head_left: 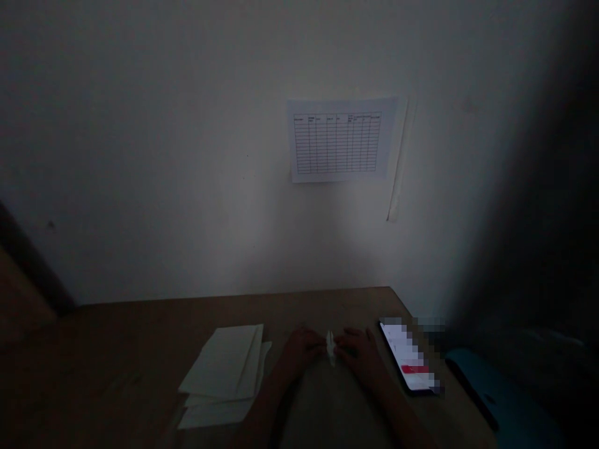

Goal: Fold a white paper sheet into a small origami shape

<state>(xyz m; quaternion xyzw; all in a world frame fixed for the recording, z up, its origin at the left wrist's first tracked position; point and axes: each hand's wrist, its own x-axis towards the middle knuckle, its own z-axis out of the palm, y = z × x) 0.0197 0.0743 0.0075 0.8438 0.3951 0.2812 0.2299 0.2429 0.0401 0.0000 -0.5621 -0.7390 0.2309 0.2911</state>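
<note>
A small piece of folded white paper (331, 348) stands out between my two hands, low over the brown table. Its left side is pinched by the fingers of my left hand (304, 349). From the other side my right hand (359, 350) grips it, thumb and fingers closed on its edge. Dim light hides the exact folds. Left of my left forearm lies a stack of white paper sheets (224, 362), slightly fanned. Just right of my right hand, a phone (408, 355) lies on the table with its screen lit.
The brown wooden table (131, 349) meets a pale wall (163, 156) at the back. A printed table sheet (337, 143) is stuck to the wall. Past the table's right edge is a blue chair-like object (505, 393). The far right is very dark.
</note>
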